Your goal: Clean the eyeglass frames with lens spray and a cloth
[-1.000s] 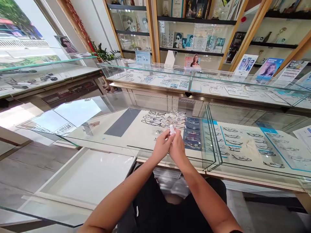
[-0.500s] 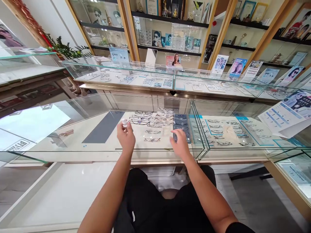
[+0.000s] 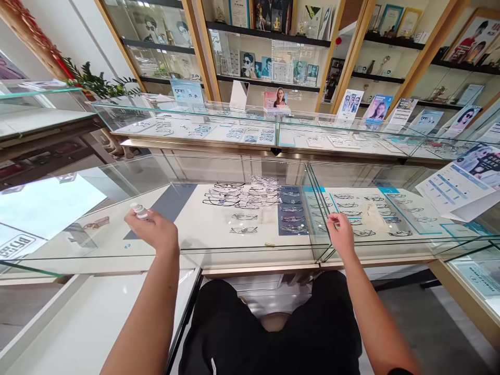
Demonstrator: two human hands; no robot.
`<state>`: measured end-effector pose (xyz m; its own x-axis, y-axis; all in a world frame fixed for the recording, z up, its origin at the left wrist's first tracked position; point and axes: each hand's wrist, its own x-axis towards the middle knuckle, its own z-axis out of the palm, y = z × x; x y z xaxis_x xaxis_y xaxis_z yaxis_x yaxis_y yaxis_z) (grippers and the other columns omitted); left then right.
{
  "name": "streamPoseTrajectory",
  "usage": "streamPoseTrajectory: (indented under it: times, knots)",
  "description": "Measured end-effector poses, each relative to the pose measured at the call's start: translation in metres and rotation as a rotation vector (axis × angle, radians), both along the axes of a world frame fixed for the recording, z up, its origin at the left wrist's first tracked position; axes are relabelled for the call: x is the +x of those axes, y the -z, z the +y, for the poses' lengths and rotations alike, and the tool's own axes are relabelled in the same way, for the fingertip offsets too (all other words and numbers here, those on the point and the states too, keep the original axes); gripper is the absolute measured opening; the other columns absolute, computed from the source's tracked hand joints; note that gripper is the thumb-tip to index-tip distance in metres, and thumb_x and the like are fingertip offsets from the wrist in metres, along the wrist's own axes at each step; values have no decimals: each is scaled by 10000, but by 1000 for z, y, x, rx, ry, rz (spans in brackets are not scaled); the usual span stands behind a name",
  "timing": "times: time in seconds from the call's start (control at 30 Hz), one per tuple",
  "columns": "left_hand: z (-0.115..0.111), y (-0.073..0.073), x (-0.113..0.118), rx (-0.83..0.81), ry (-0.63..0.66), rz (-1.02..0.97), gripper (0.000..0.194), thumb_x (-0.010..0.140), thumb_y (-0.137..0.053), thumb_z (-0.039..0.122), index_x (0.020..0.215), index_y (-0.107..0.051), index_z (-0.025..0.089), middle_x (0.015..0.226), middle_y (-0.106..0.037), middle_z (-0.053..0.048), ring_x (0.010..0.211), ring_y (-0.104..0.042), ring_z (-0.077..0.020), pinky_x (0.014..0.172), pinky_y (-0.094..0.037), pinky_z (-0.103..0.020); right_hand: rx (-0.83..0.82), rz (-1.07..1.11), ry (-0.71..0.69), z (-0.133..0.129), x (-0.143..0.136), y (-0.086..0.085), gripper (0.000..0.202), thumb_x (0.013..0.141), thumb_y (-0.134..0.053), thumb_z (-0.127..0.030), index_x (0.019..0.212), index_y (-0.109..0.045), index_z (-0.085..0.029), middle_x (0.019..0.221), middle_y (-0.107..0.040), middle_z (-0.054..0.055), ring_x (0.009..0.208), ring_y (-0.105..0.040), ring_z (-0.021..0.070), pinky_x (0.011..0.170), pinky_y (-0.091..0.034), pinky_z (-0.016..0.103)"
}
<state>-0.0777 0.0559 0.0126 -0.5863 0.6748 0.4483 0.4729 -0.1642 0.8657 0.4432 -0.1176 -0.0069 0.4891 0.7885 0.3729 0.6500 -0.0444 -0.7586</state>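
Small white bottle [image 3: 139,210]: in the left hand [image 3: 156,230], over the left part of the near glass counter [image 3: 219,249], tilted, white top showing above the fingers. Left hand grasps it, fingers wrapped round, lower part of bottle hidden. Right hand [image 3: 342,234] well apart from it, over the counter near the glass joint [image 3: 319,213], fingers curled with thumb close to them; cannot tell if anything is pinched there. Beige cloth [image 3: 373,219] just beside the right hand, on its far right side, overlapping eyeglass frames in view. Between the hands: clustered eyeglass frames [image 3: 226,200], two single pairs nearer the person, then a dark blue mat [image 3: 292,211] bearing a column of glasses. Small yellow-green item [image 3: 269,245] near the front edge, too small to tell. Grey panel [image 3: 172,204] behind the left hand, partly covered by it. Further left, a brown object [image 3: 97,223] beside a clear stand [image 3: 79,237]. Printed desk card [image 3: 464,182] stands at far right. White open drawer [image 3: 89,317] lower left, under the left forearm. Black trousers [image 3: 269,333] below, knees at the counter edge. Back glass case [image 3: 219,133] holds more glasses, with ad cards standing along its top.
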Motion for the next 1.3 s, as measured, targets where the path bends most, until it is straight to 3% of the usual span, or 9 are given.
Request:
streamPoseTrajectory:
  times: [0.13,0.27,0.33,0.43,0.53,0.83,0.97,1.1,1.3]
  knots:
    - [-11,-6,13,36,-286,-81,503,1012,-622,259,1391,-302,178,1466,-393,-203,1378,-442,-346,1178,-340,-601,-73,-83,15,2,-7,-1,252,968,-550,-442,1056,-679,-244,1131,-700,98,1041,-649,281,921,-505,452]
    - [-33,-13,38,234,-290,251,569,891,-710,227,1350,-382,155,1504,-403,-253,1496,-385,-393,1220,-297,-626,-88,-120,29,5,-8,0,225,970,-553,-433,1019,-672,-249,1113,-711,95,1034,-644,293,880,-479,438]
    - [-40,-17,59,294,-152,431,457,849,-718,221,1239,-485,169,1404,-524,-226,1411,-492,-384,1192,-346,-598,-82,-149,19,7,-8,1,208,970,-556,-421,1001,-671,-250,1103,-716,99,1026,-632,301,881,-467,445]
    - [-39,-28,103,196,302,670,98,963,-617,270,1046,-622,218,1092,-683,-121,1155,-635,-329,1088,-415,-537,-74,-198,3,7,-9,3,185,976,-557,-402,981,-667,-254,1089,-713,99,1020,-616,306,909,-458,462]
    - [-23,-42,149,31,647,879,187,1001,-572,311,1070,-727,232,1045,-700,-110,1063,-630,-313,974,-443,-481,-80,-231,-8,6,-9,2,179,987,-542,-390,969,-660,-257,1080,-710,101,1035,-609,318,916,-459,472]
    - [29,-47,207,-139,828,1182,188,894,-623,246,853,-798,194,921,-713,-156,978,-643,-341,882,-460,-463,-102,-211,-27,5,-13,-2,178,1001,-521,-378,935,-642,-265,1070,-713,112,1043,-615,336,897,-473,484]
    - [29,-55,203,-190,925,1061,151,834,-642,268,768,-768,220,845,-727,-107,898,-654,-300,832,-480,-418,-64,-147,-58,3,-14,-6,169,991,-540,-381,928,-656,-274,1064,-717,109,1056,-630,340,920,-487,495]
    - [28,-75,204,-302,1129,629,151,815,-709,374,782,-791,252,819,-709,-38,788,-637,-236,717,-479,-350,-3,38,-140,10,-26,-25,188,997,-551,-395,905,-669,-282,966,-695,74,876,-617,278,810,-507,427]
    - [52,-94,240,-253,1165,-32,294,827,-764,515,809,-748,222,827,-702,-31,798,-614,-199,783,-499,-342,105,120,-450,86,-65,-86,196,997,-563,-389,917,-691,-264,809,-627,12,709,-527,204,664,-418,326]
